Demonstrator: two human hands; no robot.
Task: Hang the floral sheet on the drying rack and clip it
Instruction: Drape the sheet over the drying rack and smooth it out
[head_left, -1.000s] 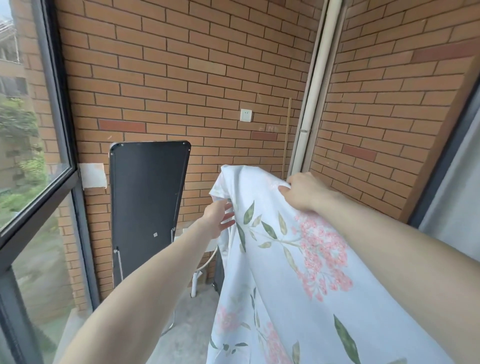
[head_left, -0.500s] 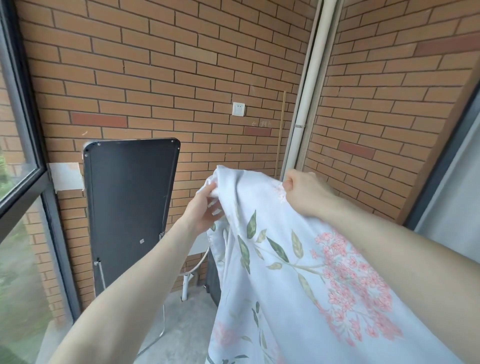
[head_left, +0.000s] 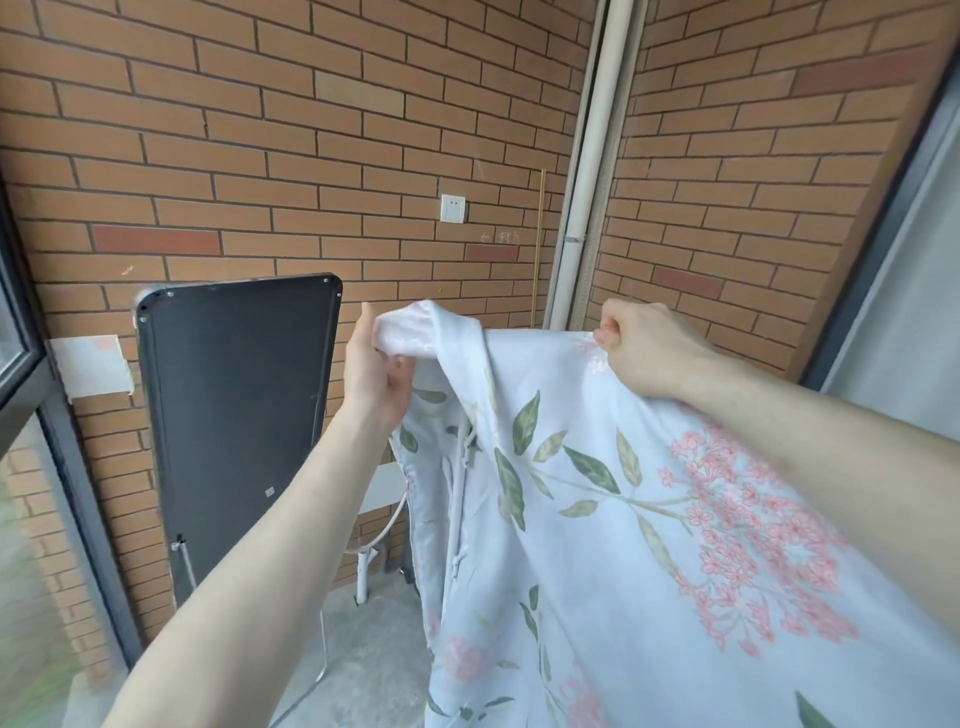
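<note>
Setting: red-brick corner (head_left: 311, 130) w/ concrete floor (head_left: 374, 660).
Item 1: white cotton sheet w/ pink blossoms & green leaves (head_left: 597, 519), held up in front of the bricks, top edge stretched between both hands, rest draped down toward lower right.
Left hand (head_left: 376, 371): thumb & fingers clamped on bunched corner of sheet.
Right hand (head_left: 644, 348): fist closed on top edge.
Behind, left: tall black rounded-corner panel (head_left: 239, 431), upright against wall.
Also: white wall socket (head_left: 453, 208), cream vertical pipe (head_left: 592, 156) in corner, dark window frame (head_left: 78, 493) at left.
</note>
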